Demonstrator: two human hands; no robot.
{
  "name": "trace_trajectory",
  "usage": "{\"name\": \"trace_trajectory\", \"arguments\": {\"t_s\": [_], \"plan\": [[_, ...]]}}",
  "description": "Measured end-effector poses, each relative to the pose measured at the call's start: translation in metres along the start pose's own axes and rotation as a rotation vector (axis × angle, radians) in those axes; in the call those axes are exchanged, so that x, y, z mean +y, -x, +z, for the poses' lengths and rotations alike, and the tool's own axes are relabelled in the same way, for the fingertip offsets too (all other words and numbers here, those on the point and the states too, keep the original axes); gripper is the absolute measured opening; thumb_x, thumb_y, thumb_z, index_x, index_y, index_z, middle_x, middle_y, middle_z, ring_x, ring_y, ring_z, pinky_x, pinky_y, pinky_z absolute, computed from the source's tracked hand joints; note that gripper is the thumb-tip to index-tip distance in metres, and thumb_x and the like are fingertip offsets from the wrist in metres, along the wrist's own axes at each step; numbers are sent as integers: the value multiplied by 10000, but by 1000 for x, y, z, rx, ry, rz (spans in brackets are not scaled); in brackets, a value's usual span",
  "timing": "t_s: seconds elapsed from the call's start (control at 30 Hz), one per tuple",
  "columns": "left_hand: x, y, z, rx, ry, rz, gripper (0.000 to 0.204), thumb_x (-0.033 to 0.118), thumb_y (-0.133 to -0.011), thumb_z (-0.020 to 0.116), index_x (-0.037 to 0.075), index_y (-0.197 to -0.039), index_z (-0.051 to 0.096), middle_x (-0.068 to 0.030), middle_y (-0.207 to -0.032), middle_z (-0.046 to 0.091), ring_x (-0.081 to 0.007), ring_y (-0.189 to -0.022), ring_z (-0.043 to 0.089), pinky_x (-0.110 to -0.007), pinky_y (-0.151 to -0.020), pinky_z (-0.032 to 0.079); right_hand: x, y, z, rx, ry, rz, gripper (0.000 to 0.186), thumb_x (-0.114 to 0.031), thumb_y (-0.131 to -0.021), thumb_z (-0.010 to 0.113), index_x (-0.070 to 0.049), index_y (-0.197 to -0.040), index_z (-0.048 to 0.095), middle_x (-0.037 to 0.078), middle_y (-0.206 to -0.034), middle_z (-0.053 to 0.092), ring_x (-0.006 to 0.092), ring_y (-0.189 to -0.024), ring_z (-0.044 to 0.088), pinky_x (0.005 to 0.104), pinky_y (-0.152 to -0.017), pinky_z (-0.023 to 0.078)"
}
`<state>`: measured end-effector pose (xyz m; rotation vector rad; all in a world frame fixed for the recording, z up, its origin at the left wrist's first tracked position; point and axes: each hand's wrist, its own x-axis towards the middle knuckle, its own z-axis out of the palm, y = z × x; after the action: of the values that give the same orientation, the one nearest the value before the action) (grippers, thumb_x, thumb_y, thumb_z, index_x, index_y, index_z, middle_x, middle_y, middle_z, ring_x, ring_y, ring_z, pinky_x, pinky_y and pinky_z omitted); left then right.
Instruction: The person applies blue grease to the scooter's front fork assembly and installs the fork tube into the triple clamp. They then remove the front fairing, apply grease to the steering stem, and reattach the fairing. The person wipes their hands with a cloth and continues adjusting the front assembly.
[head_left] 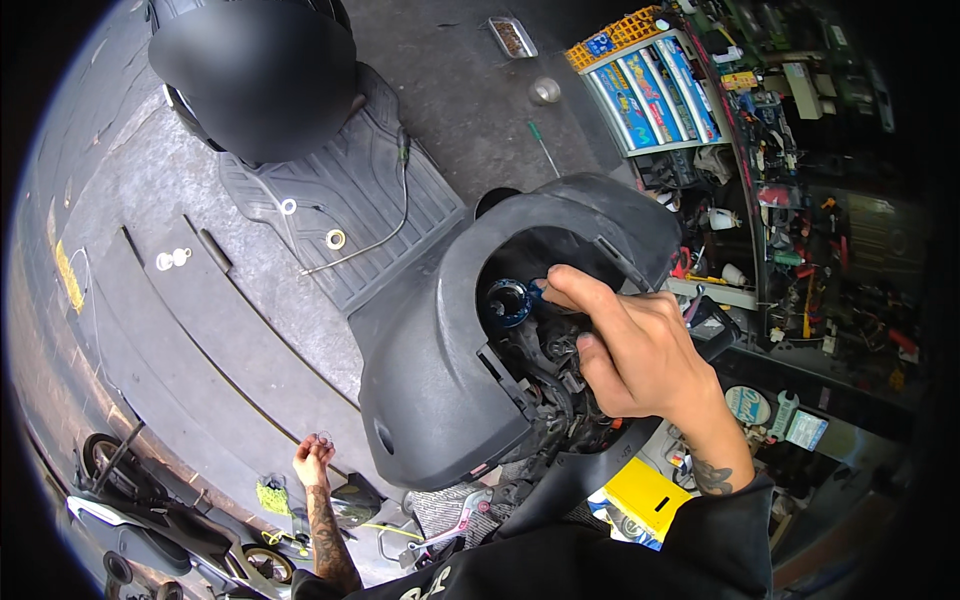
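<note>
A dark grey scooter front cover (430,400) stands before me with a round opening in its top. Inside, a metal steering-head ring (508,303) is coated with something blue, perhaps grease. My right hand (640,350) reaches over the opening from the right. Its fingertips are beside the ring, with blue on or just behind them; the thumb stays apart and I see no tool in the hand. Wiring (560,385) lies below the fingers. To the left of the cover, my left hand (314,452) is raised with its fingers pinched together, perhaps round something small and clear.
On the ribbed footboard (385,170) lie a cable (400,205) and a brass-coloured ring (335,240). The black seat (255,80) is beyond. A screwdriver (541,145) and metal tray (512,38) rest on the floor. Crowded shelves (790,200) line the right; a parked motorcycle (150,540) is lower left.
</note>
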<state>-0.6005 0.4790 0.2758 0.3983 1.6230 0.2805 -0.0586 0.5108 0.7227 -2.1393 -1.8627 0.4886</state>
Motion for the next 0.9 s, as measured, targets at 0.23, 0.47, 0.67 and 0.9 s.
{"name": "trace_trajectory", "arguments": {"t_s": [0.23,0.47,0.67,0.9], "plan": [[-1,4,-4,-4,7,-5,262,12,-1015,590,-67,-1265,607,-144,-1020,740,-263,-841,763,-386,-767,670,-8,-3,-7,-106,11,-42,634,10,-730,633,0,-1363,604,116,-841,735,285,-619,683,410,-552,552],[-4,12,2,19,8,-24,257,7,-1018,585,-66,-1264,598,-146,-1013,739,-264,-841,763,-391,-767,672,-5,-8,-9,-176,123,-80,651,-21,-708,668,-18,-1356,613,82,-1213,761,214,-673,667,370,-525,540],[-6,19,7,46,21,-19,242,6,-1012,594,-52,-1247,604,-139,-1007,737,-256,-832,757,-387,-762,670,-8,-12,-3,-203,117,-12,675,-15,-703,650,-38,-1377,623,77,-815,668,259,-652,620,378,-585,517],[-12,15,-1,28,7,-15,235,17,-1007,606,-41,-1235,609,-137,-1014,736,-249,-842,753,-380,-766,665,-15,-11,4,-204,105,-76,667,-94,-740,650,-35,-1403,602,88,-1340,707,259,-947,604,372,-791,547]]}}
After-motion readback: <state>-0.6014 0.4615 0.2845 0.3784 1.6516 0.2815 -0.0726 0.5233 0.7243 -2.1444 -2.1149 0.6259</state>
